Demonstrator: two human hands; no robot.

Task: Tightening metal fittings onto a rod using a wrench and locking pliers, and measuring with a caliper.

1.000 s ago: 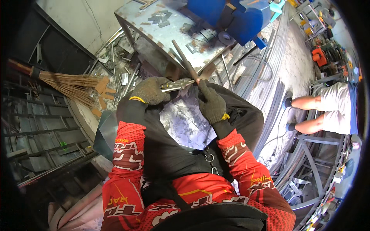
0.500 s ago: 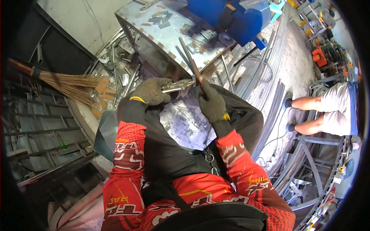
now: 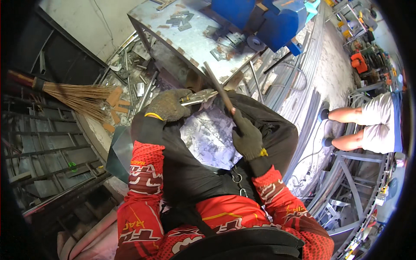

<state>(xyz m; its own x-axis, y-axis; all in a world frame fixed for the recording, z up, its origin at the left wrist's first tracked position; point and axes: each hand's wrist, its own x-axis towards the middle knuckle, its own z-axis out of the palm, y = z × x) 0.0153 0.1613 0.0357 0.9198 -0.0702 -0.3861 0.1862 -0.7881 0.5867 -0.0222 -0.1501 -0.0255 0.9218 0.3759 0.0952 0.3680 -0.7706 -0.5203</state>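
Note:
My left hand [image 3: 170,105], in a dark knitted glove, is closed around the handles of metal locking pliers [image 3: 198,98]. Their jaws point right; whether they clamp a small piece is too hard to make out. A long, narrow, brownish metal bar [image 3: 220,87] extends up and leftward from my gloved right hand [image 3: 248,138], which is closed on its lower end. The bar passes close by the plier jaws; whether they touch I cannot tell. Both hands are above my spread, dark-trousered legs.
Ahead stands a metal table [image 3: 197,41] bearing small metal plates and a blue machine [image 3: 277,24]. A broom [image 3: 78,89] and metal scraps lie left. Long metal bars [image 3: 299,82] run along the right floor. Another person's legs [image 3: 346,116] are at far right.
My right hand has moved down and to the right, drawing the bar back so that its far end is lower. My left hand and the pliers stay nearly in place.

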